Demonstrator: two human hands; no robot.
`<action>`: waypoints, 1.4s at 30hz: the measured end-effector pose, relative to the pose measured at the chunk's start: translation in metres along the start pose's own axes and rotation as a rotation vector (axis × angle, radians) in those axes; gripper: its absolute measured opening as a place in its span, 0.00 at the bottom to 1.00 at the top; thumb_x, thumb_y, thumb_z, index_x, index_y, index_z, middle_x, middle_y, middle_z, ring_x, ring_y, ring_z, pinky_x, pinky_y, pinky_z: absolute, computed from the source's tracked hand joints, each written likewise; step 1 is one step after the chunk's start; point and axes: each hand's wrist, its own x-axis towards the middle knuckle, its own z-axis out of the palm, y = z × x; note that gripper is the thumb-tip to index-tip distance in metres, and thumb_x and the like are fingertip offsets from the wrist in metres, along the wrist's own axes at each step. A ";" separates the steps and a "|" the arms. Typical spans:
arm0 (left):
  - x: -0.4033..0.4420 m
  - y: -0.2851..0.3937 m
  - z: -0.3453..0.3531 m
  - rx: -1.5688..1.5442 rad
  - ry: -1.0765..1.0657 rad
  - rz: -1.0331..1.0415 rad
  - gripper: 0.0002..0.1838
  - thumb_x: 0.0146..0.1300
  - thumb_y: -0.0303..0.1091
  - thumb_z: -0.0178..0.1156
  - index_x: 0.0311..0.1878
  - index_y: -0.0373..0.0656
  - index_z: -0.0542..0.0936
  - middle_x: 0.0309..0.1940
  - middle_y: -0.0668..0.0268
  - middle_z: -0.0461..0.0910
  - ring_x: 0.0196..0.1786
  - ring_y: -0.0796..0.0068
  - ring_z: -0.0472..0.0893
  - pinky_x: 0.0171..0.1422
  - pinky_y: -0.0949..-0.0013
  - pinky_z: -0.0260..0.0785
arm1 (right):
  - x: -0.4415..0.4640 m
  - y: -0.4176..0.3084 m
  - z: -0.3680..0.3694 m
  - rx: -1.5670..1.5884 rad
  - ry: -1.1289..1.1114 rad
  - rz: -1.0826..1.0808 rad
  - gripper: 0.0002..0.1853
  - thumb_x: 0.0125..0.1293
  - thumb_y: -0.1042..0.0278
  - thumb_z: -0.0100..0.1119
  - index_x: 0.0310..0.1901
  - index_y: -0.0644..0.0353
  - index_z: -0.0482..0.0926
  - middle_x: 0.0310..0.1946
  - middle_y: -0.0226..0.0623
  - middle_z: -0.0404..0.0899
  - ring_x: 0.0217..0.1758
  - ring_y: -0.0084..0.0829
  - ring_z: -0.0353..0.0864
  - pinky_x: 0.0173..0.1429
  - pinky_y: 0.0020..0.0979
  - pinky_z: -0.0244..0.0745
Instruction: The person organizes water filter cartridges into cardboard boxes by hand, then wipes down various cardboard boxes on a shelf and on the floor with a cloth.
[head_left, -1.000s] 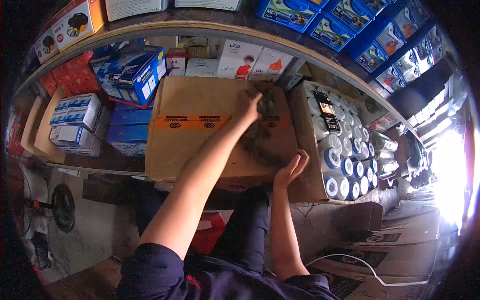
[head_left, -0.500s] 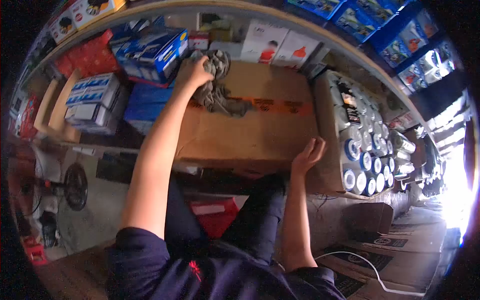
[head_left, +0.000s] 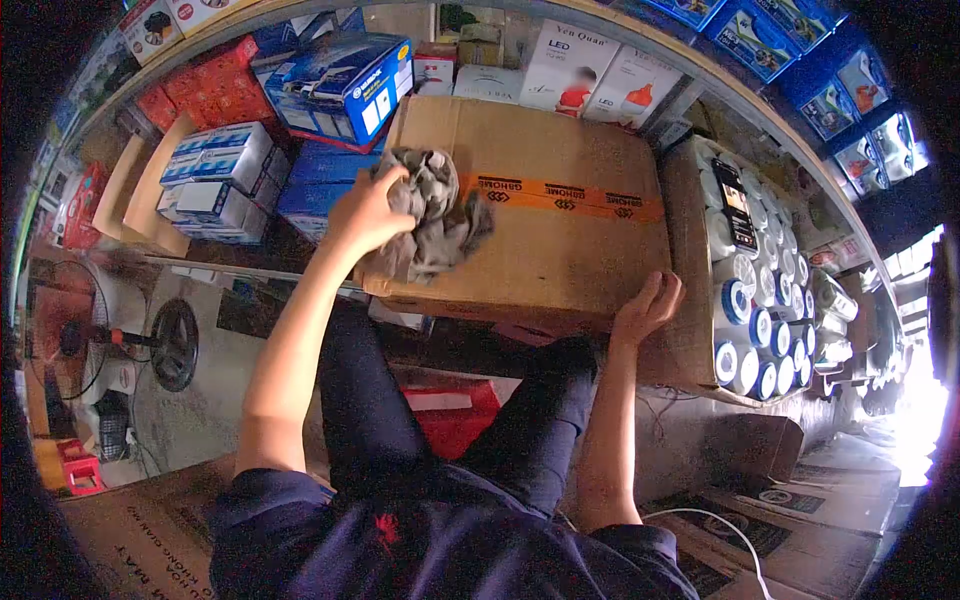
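Observation:
A large closed cardboard box [head_left: 560, 250] with orange printed tape lies in front of me. My left hand [head_left: 378, 212] is closed on a crumpled grey-brown rag [head_left: 430, 215], at the box's left front part. Some of the rag hangs loose and is blurred by motion. At the front right corner of the box is my right hand [head_left: 650, 308], its fingers curled against the edge. The fingertips there are partly hidden.
Right of the box stands an open carton [head_left: 690, 270] of white and blue-capped rolls or bottles, with a phone [head_left: 735, 205] on top. Blue boxes [head_left: 345, 90] and small white-blue boxes [head_left: 215, 170] sit left. LED boxes [head_left: 570, 65] stand behind. A fan [head_left: 175, 345] is lower left.
My left hand has drawn the rag from the back left of the box toward its front left edge. My right hand stays at the front right corner.

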 end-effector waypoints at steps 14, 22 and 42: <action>-0.008 0.142 0.088 -0.149 -0.170 0.347 0.35 0.38 0.42 0.64 0.54 0.49 0.68 0.29 0.54 0.78 0.32 0.56 0.79 0.36 0.56 0.73 | 0.002 0.006 -0.001 -0.002 -0.039 -0.098 0.13 0.63 0.63 0.43 0.34 0.67 0.71 0.32 0.43 0.69 0.37 0.39 0.66 0.45 0.37 0.61; 0.033 0.261 0.176 -0.336 0.056 0.535 0.35 0.37 0.41 0.65 0.55 0.49 0.68 0.43 0.46 0.70 0.37 0.53 0.78 0.37 0.56 0.72 | 0.003 0.005 -0.004 0.111 -0.001 0.008 0.17 0.59 0.56 0.46 0.36 0.65 0.71 0.36 0.46 0.69 0.44 0.42 0.66 0.52 0.40 0.58; 0.195 0.030 0.135 -0.284 0.280 0.177 0.42 0.37 0.40 0.66 0.60 0.51 0.62 0.49 0.51 0.71 0.53 0.56 0.71 0.52 0.59 0.65 | 0.000 -0.004 0.003 0.165 -0.073 0.085 0.15 0.60 0.61 0.49 0.40 0.66 0.70 0.44 0.46 0.66 0.50 0.43 0.63 0.55 0.41 0.56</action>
